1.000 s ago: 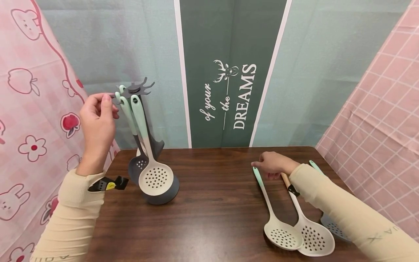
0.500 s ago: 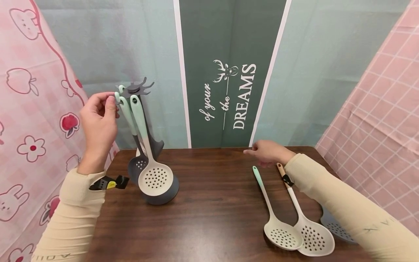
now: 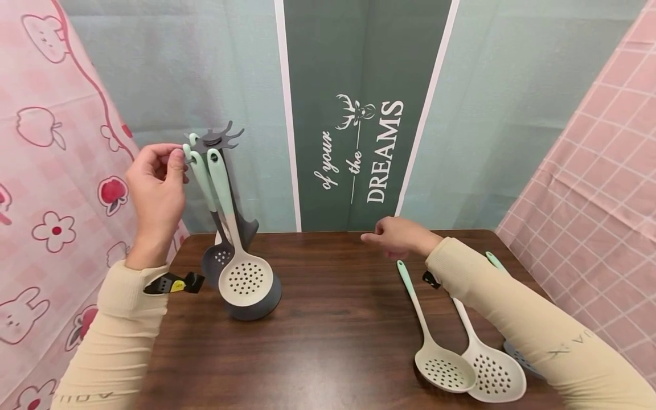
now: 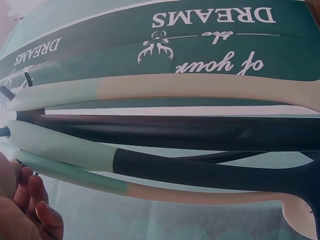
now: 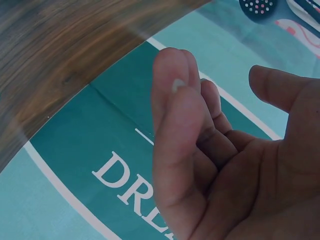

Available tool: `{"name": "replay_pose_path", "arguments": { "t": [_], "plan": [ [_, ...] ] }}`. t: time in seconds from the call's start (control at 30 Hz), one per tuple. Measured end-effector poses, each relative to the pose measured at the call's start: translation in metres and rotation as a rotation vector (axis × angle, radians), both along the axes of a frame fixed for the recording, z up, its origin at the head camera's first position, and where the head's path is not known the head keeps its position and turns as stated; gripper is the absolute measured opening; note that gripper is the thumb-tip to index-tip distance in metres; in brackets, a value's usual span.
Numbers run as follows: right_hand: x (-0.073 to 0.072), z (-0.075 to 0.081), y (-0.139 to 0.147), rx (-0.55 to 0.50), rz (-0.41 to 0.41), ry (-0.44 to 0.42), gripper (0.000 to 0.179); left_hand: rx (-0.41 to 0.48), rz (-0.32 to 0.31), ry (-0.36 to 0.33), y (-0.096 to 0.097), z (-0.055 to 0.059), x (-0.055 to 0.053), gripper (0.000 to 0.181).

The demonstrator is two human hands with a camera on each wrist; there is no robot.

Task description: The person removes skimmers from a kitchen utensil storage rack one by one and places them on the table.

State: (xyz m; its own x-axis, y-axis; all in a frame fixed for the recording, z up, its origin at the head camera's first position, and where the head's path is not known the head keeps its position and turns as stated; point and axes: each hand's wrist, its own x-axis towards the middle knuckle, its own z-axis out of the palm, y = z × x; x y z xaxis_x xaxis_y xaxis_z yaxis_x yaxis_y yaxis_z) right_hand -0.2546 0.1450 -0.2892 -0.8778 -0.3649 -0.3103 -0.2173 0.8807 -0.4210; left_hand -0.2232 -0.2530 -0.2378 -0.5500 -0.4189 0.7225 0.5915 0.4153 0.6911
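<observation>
My left hand pinches a hook tip at the left side of a dark grey utensil stand, beside the mint handle end of a hanging utensil. A cream skimmer hangs at the front of the stand; a dark slotted spoon hangs behind it. In the left wrist view, the fingers are at the lowest mint-and-beige handle; their exact contact is partly hidden. My right hand hovers over the far edge of the table, loosely bent and holding nothing, above a cream skimmer with a mint handle.
A white skimmer partly lies under the mint-handled one. A grey skimmer beyond is mostly covered by my right sleeve. The brown table ends at a printed curtain, with pink cloths at both sides.
My right hand has moved left from above the lying handles. My left hand has shifted slightly right, its thumb closing in beside the handle end. The hanging utensils stay nearly still.
</observation>
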Motion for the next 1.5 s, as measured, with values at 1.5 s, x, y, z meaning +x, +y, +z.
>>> {"name": "replay_pose_path", "arguments": {
  "t": [1.5],
  "plan": [
    [0.005, 0.018, -0.04, -0.054, 0.059, 0.051, 0.042, -0.031, 0.023, 0.007, 0.008, 0.011, 0.014, 0.016]
  ]
}}
